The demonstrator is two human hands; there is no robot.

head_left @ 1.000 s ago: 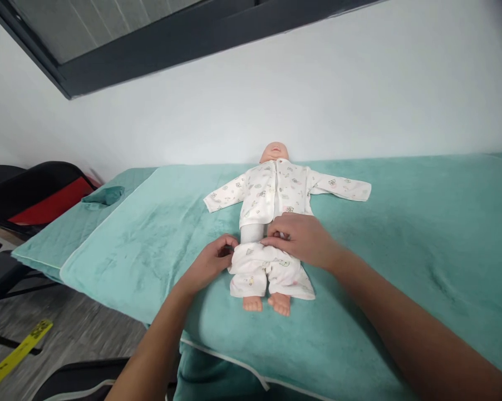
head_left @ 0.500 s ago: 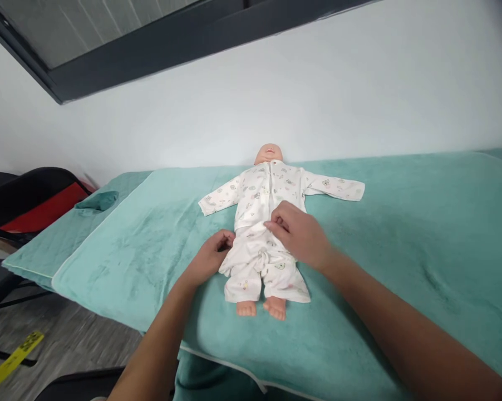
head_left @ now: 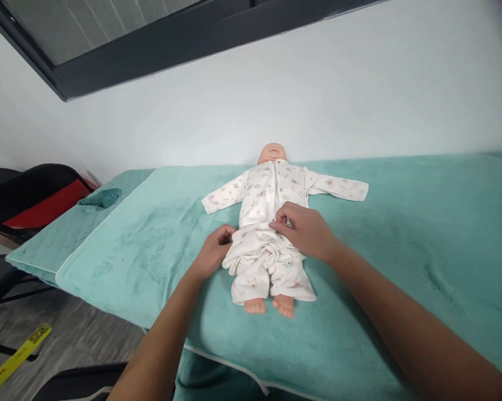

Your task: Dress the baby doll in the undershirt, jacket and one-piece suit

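A baby doll lies on its back, head toward the wall, its bare feet sticking out below the trouser legs. It wears a white printed long-sleeved top with both sleeves spread sideways. Matching white trousers cover its legs, with cloth bunched in folds around the crotch and thighs. At the trousers' left side, my left hand has its fingers curled closed on the waist edge. My right hand pinches the waistband near the front middle, thumb and fingertips together, just below the top's hem.
A teal plush cover spreads under the doll up to the white wall. To the left are a black and red chair and a yellow strip with dark lettering. A dark-framed window is set in the wall above.
The doll's legs and feet have shifted slightly right and up, and the trousers are more bunched near the waist. Both hands keep their hold. The view has moved a little.
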